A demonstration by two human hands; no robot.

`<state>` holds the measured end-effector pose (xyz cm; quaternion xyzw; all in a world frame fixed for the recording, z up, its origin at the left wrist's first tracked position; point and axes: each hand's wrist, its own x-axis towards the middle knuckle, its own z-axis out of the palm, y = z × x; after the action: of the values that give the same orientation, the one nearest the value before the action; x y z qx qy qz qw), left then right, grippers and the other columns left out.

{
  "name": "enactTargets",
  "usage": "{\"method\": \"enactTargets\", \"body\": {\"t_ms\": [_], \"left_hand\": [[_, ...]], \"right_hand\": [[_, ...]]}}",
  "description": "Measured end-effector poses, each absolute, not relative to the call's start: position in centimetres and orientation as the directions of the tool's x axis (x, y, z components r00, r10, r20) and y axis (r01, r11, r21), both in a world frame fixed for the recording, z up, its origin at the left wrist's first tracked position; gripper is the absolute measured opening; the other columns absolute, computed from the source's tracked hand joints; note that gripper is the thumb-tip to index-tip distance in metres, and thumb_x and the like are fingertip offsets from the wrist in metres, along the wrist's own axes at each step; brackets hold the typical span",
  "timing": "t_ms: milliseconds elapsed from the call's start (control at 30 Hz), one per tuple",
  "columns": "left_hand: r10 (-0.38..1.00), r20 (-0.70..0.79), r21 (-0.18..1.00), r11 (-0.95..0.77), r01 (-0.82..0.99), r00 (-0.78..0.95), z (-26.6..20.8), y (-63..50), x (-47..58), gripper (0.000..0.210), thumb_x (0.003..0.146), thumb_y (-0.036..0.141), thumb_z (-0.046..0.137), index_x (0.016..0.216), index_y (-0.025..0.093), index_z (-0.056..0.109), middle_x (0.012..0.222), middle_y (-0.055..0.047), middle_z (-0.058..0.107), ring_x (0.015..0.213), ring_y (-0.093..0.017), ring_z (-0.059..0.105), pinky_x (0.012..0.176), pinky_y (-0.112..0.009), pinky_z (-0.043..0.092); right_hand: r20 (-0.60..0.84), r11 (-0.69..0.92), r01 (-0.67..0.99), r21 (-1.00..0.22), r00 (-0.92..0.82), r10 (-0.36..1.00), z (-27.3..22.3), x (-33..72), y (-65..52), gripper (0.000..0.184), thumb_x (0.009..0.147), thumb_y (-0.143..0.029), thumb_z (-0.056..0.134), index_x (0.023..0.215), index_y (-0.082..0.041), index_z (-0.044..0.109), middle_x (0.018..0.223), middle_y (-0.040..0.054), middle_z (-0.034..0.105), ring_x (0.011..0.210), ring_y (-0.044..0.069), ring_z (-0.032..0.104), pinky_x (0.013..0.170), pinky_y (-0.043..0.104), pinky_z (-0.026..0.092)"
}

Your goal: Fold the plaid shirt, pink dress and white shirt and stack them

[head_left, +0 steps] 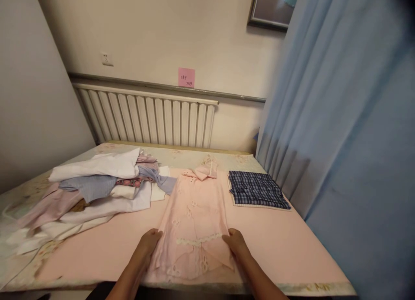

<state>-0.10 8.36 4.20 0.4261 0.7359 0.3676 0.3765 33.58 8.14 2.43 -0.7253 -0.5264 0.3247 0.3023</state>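
A pale pink dress (194, 213) with eyelet flowers and a cream lace trim lies spread out in front of me. Its collar end is bunched and points away from me. My left hand (151, 243) pinches the left edge of the dress near the hem. On the opposite side, my right hand (236, 243) grips the right edge at about the same height. The fingertips of both hands are partly hidden by the cloth. Right of the dress sits a folded dark blue plaid garment (256, 189), with a light layer showing beneath it.
A heap of loose clothes (97, 187), white, blue and pink, lies at the left. Everything rests on a pink sheet (279, 248) over a floral bed cover. A radiator (155, 118) stands behind the bed, and a blue curtain (333, 101) hangs along the right.
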Motion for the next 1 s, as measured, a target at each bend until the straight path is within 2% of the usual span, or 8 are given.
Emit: {"method": "enactTargets", "body": {"t_ms": [167, 267, 433, 633, 767, 800, 900, 1000], "left_hand": [[0.916, -0.243, 0.801, 0.374, 0.468, -0.318, 3.6, 7.7, -0.3, 0.021, 0.081, 0.025, 0.047, 0.061, 0.021, 0.043, 0.051, 0.006, 0.043, 0.052, -0.013, 0.046, 0.051, -0.023, 0.033], [0.924, -0.227, 0.742, 0.369, 0.559, -0.309, 3.3, 7.2, -0.3, 0.021, 0.08, 0.024, 0.05, 0.06, 0.021, 0.043, 0.053, 0.006, 0.043, 0.055, -0.013, 0.046, 0.053, -0.024, 0.03], [0.938, -0.218, 0.666, 0.345, 0.661, -0.27, 2.9, 5.8, 0.3, 0.02, 0.078, 0.023, 0.052, 0.061, 0.021, 0.043, 0.055, 0.006, 0.045, 0.06, -0.013, 0.047, 0.056, -0.024, 0.029], [0.945, -0.237, 0.618, 0.325, 0.716, -0.225, 2.8, 4.0, 1.0, 0.014, 0.078, 0.022, 0.052, 0.065, 0.021, 0.047, 0.058, 0.007, 0.047, 0.061, -0.013, 0.05, 0.058, -0.023, 0.031], [0.95, -0.254, 0.561, 0.3, 0.772, -0.184, 2.8, 2.9, 1.2, 0.003, 0.078, 0.02, 0.052, 0.077, 0.019, 0.055, 0.065, 0.004, 0.056, 0.067, -0.014, 0.056, 0.062, -0.024, 0.036], [0.951, -0.26, 0.557, 0.29, 0.778, -0.168, 2.9, 2.6, 1.2, 0.006, 0.078, 0.02, 0.052, 0.083, 0.019, 0.056, 0.069, 0.003, 0.059, 0.07, -0.015, 0.058, 0.064, -0.024, 0.038], [0.962, -0.249, 0.573, 0.237, 0.784, -0.11, 3.7, 1.7, 1.3, 0.026, 0.08, 0.021, 0.05, 0.104, 0.019, 0.057, 0.083, 0.0, 0.066, 0.081, -0.017, 0.063, 0.072, -0.026, 0.042], [0.994, -0.069, 0.464, 0.106, 0.879, -0.083, 4.3, 1.2, 1.8, 0.035, 0.086, 0.026, 0.042, 0.117, 0.016, 0.054, 0.1, -0.008, 0.067, 0.094, -0.022, 0.062, 0.083, -0.033, 0.044]], "right_hand": [[-0.156, -0.265, 0.584, -0.767, 0.23, 0.961, 2.0, 34.9, 7.4, 0.012, 0.067, -0.022, 0.053, 0.057, -0.019, 0.048, 0.053, -0.0043, 0.046, 0.054, 0.012, 0.044, 0.05, 0.023, 0.026], [-0.141, -0.255, 0.604, -0.755, 0.23, 0.963, 1.9, 35.7, 6.9, 0.012, 0.069, -0.022, 0.053, 0.058, -0.019, 0.048, 0.054, -0.0041, 0.047, 0.055, 0.012, 0.045, 0.051, 0.023, 0.028], [-0.112, -0.225, 0.635, -0.739, 0.214, 0.971, 2.3, 36.9, 5.6, 0.009, 0.07, -0.022, 0.053, 0.063, -0.018, 0.056, 0.06, -0.0015, 0.057, 0.059, 0.014, 0.05, 0.054, 0.022, 0.032], [-0.076, -0.189, 0.675, -0.714, 0.194, 0.978, 3.0, 37.9, 3.7, 0.012, 0.073, -0.021, 0.051, 0.069, -0.018, 0.061, 0.063, -0.0005, 0.061, 0.061, 0.015, 0.054, 0.057, 0.023, 0.036], [-0.063, -0.166, 0.697, -0.698, 0.172, 0.983, 3.0, 38.5, 2.6, 0.013, 0.074, -0.019, 0.05, 0.074, -0.019, 0.063, 0.068, 0.0005, 0.064, 0.065, 0.016, 0.058, 0.061, 0.024, 0.041], [-0.048, -0.156, 0.712, -0.684, 0.169, 0.984, 3.0, 38.6, 2.3, 0.015, 0.075, -0.019, 0.05, 0.077, -0.019, 0.064, 0.07, 0.0012, 0.065, 0.066, 0.017, 0.059, 0.063, 0.025, 0.043], [0.154, -0.035, 0.818, -0.574, 0.15, 0.977, 2.5, 38.7, 1.9, 0.026, 0.079, -0.018, 0.047, 0.097, -0.017, 0.066, 0.091, 0.008, 0.07, 0.085, 0.022, 0.064, 0.079, 0.033, 0.049], [0.418, 0.14, 0.9, -0.412, 0.051, 0.907, 2.0, 37.6, 2.7, 0.037, 0.087, -0.021, 0.042, 0.118, -0.013, 0.061, 0.119, 0.0151, 0.064, 0.112, 0.026, 0.058, 0.1, 0.041, 0.044]]}}
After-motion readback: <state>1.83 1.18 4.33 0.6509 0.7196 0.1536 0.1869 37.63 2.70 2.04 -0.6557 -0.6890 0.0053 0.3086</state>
